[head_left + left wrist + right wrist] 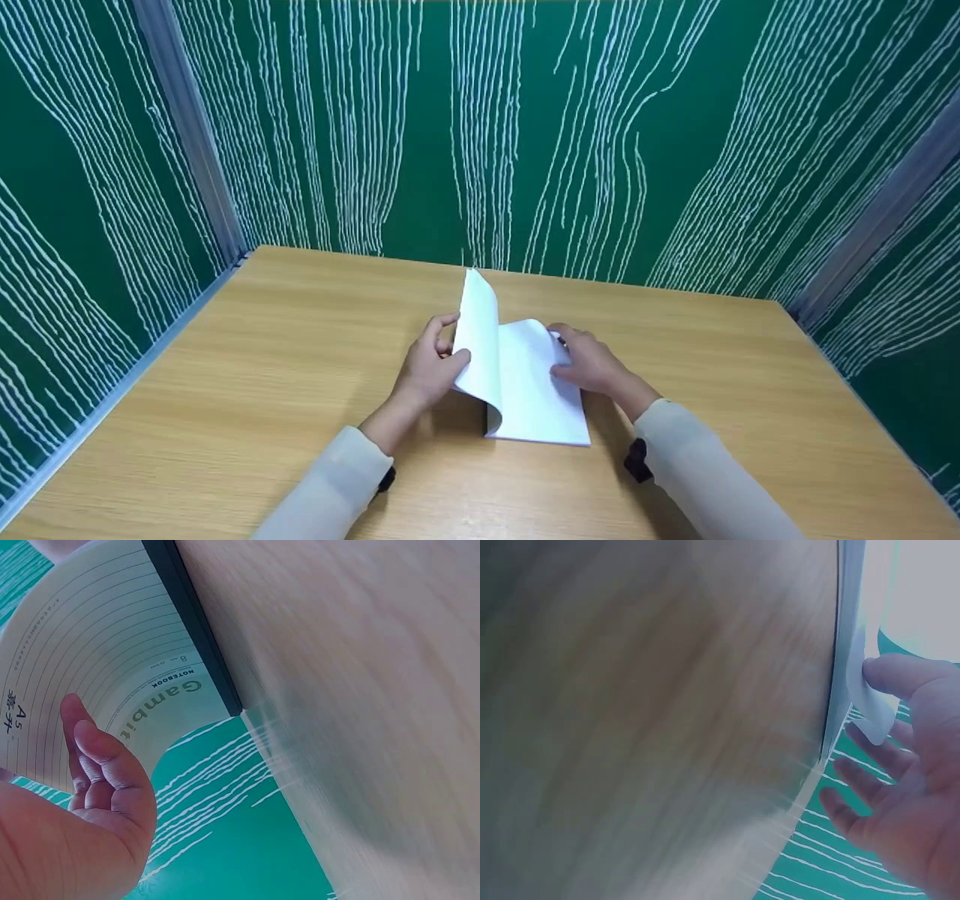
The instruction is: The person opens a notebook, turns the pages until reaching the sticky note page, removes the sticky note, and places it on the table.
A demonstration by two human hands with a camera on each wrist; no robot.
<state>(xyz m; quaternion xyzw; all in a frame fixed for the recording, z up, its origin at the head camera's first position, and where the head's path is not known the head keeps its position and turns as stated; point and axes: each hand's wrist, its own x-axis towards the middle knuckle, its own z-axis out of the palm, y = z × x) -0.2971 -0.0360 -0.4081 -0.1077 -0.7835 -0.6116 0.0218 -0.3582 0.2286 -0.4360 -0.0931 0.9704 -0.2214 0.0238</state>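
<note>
Green, white-streaked walls (431, 150) and grey posts (187, 120) enclose your wooden table (300, 322) left, far and right. Your open notebook (536, 409) lies mid-table. Your left hand (429, 369) pinches its raised leaves (478, 337), which stand between your hands; your right hand (592, 361) pinches the right page's (525, 364) edge.

Midway between the bench's (225, 360) left and right edges, a notebook's (101, 637) curled lined sheet reads "Gambit" (161, 706) and "NOTEBOOK" (173, 678) near the dark spine (199, 630); farther from it stand "A5" (21, 718) and unclear Chinese characters (11, 709); a tiny line (37, 634) is illegible.
</note>
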